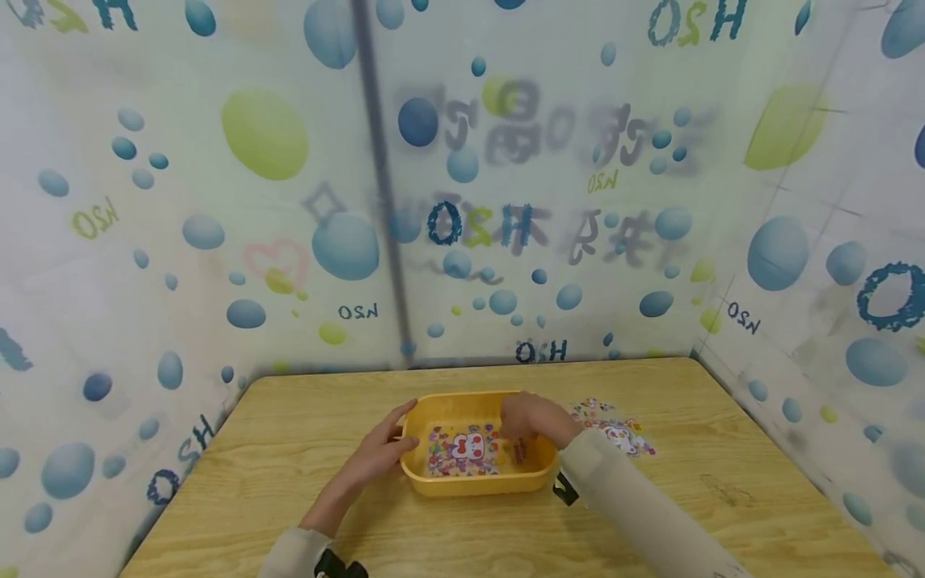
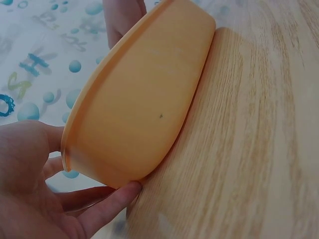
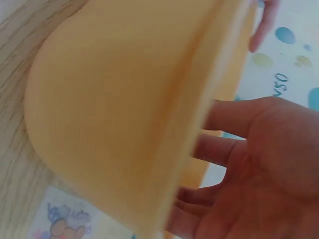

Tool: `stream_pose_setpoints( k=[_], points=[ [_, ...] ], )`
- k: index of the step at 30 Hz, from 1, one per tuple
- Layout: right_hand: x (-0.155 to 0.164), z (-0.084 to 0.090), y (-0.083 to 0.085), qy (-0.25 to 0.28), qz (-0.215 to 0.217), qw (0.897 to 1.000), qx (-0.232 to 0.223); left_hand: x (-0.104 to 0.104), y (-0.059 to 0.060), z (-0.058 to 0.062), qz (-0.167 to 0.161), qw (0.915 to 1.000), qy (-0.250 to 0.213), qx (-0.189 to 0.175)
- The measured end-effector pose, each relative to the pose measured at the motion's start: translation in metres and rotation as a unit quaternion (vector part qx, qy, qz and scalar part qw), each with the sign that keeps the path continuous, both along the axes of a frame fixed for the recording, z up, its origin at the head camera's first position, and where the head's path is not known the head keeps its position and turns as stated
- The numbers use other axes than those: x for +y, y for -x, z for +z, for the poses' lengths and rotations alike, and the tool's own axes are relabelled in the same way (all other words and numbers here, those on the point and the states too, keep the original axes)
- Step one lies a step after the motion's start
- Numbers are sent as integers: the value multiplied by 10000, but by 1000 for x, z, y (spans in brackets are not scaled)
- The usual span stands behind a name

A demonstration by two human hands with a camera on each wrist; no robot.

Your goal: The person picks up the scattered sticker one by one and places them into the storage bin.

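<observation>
A shallow yellow plastic basin (image 1: 477, 485) stands on the wooden table, with a colourful picture (image 1: 466, 449) of a white cartoon character on its inner bottom. My left hand (image 1: 379, 445) grips the basin's left end, the thumb at the rim and the other fingers along the outer wall down to the base. Over the right end, my right hand (image 1: 535, 417) reaches down inside, close to a small reddish-brown patterned patch (image 1: 519, 451). In the right wrist view the rim hides the fingertips of the right hand (image 3: 259, 164), so I cannot tell if they hold anything.
Right of the basin, a clear sheet (image 1: 617, 429) printed with a similar character and small coloured figures lies on the table (image 1: 289, 449). Curtains (image 1: 267, 132) patterned with bubbles and letters hang behind the table and on both sides.
</observation>
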State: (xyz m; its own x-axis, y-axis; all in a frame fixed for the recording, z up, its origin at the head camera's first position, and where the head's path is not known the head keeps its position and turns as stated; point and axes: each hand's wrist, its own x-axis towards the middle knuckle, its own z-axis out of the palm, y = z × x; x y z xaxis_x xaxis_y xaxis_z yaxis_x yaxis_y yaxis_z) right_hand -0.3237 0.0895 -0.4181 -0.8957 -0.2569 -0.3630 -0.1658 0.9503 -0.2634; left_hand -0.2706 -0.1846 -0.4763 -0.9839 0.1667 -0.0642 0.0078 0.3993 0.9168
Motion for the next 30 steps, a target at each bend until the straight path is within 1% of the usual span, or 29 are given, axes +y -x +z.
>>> stream_pose_setpoints(
  k=[3,6,10,14,18,20,26,30],
  points=[
    [2,5,-3,65,200,9995,249,0,0,-1,-26,10000,-17,3],
    [6,9,-5,388,460,9969,510,-1,0,-1,-42,10000,-19,-5],
    [16,18,-9,874,732,9893,910,-1,0,-1,-28,10000,-14,21],
    [30,25,-14,1307,809,9794,1311,0,1,-1,-8,10000,-26,34],
    [47,29,-19,1731,725,9685,1639,0,0,-2,-2,10000,-29,10],
    [57,28,-21,1915,593,9638,1755,0,0,-2,-17,10000,-35,8],
    [90,18,-26,2299,-11,9547,1891,-1,0,-2,-56,10000,-70,5],
    [115,11,-27,2416,-245,9484,2041,-1,0,-2,-30,10000,-57,2]
  ],
)
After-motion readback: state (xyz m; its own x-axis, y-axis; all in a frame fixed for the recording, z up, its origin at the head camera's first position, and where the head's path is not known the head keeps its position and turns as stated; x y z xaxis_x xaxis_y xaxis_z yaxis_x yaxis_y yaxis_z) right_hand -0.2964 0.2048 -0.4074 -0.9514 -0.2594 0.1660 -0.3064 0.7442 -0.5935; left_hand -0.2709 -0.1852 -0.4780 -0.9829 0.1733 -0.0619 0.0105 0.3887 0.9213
